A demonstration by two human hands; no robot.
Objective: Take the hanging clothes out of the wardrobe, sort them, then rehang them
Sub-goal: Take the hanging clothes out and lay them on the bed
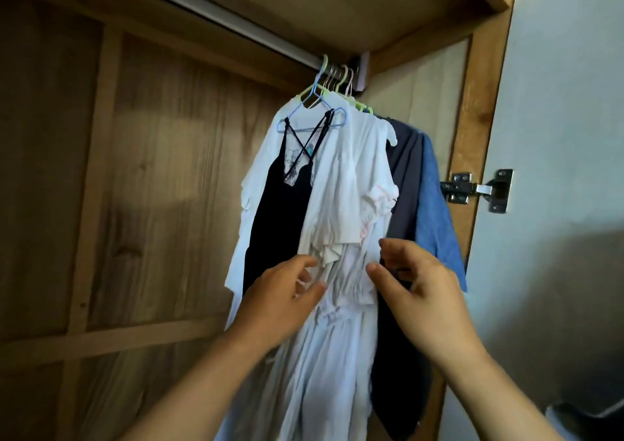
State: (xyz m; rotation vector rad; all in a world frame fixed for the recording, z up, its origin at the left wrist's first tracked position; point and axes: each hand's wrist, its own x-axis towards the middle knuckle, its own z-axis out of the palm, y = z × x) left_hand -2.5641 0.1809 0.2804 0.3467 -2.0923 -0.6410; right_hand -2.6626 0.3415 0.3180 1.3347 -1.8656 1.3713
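Clothes [341, 183] bunched at rail [216, 11] end; hinge [479, 189] right.

Hidden garments, cropped hems and arms

The pale hanger hooks [337, 75] bunch so tightly at the right end of the white metal rail [216, 20] that they cannot be counted. The dark grey garment [407, 170] and the blue textured garment [434, 214] show only as strips behind the white gathered dress [341, 346], whose hem runs off the bottom edge. The left hand [282, 300] covers the black strappy dress [280, 210] lower down. Both forearms are cut off at the bottom edge.
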